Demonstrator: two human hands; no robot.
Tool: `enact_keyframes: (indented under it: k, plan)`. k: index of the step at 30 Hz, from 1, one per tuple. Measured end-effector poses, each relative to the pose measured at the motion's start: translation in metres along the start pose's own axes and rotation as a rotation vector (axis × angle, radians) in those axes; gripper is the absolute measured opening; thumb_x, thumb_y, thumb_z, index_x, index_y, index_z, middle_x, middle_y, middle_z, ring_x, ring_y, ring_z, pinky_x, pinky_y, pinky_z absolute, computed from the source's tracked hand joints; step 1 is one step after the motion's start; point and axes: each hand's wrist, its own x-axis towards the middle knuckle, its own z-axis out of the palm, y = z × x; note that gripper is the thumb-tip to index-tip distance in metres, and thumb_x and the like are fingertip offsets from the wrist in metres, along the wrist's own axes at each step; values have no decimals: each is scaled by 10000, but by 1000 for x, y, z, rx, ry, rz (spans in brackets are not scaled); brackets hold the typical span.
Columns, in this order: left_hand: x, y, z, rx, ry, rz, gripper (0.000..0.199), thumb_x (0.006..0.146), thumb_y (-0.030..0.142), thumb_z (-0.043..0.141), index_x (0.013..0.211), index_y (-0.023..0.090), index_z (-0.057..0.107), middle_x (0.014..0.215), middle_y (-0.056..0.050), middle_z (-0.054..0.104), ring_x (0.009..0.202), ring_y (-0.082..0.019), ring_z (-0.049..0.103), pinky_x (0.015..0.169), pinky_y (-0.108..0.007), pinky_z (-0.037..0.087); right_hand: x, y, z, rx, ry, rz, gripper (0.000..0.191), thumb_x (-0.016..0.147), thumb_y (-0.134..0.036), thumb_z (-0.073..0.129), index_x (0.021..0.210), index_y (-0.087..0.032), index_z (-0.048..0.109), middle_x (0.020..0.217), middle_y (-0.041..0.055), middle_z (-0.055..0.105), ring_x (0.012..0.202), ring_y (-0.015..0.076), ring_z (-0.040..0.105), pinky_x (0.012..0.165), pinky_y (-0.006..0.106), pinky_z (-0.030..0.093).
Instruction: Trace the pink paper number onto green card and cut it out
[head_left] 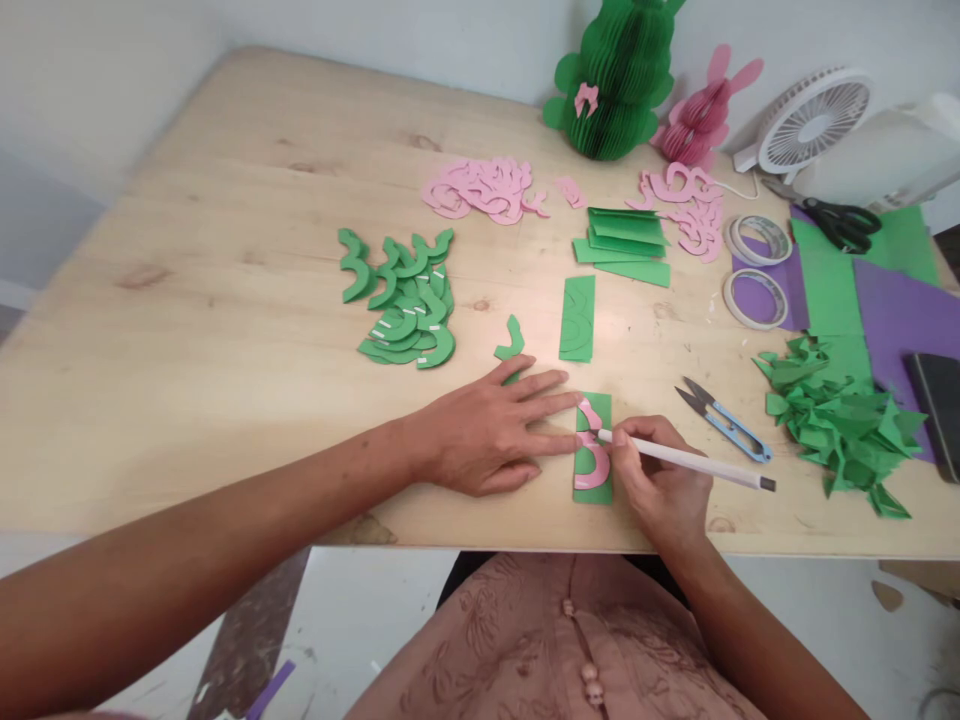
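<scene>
Near the front edge of the desk [247, 420], a pink curved paper template [601, 465] is lying on a green paper strip [594, 497], between the left hand [487, 430] and the right hand [664, 485]. The right grip is pinching a white pen [690, 464] just beside the template; the pen's tip is meeting the template's notch, and its dark end is pointing right. The left grip is lying unclenched, palm down, with fingers fanning out and two fingertips touching the template's left edge. The left forearm is stretching in from the lower left, the right one from the lower right.

Beyond the left fingers, a cut green piece [513, 340] is partly showing. Blue-handled snips [739, 437] are lying right of the pen, near a heap of green scraps [840, 420]. Farther out, a green strip with a drawn outline [577, 320] is lying right of a pile of green wavy cutouts [409, 310]. Near the wall, a green honeycomb paper figure [622, 70] is standing.
</scene>
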Motion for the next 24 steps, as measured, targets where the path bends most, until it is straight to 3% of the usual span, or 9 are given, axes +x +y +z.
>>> enact_keyframes:
  k: [24]
  plan:
    - [0, 0, 1, 2, 22, 6, 492, 824, 308, 518, 1315, 294, 486, 1448, -101, 400, 1313, -342, 329, 1046, -575, 234, 0, 0, 1, -31, 4, -12, 123, 823, -242, 556, 716, -190, 587, 576, -12, 621, 463, 121, 548, 429, 225, 435]
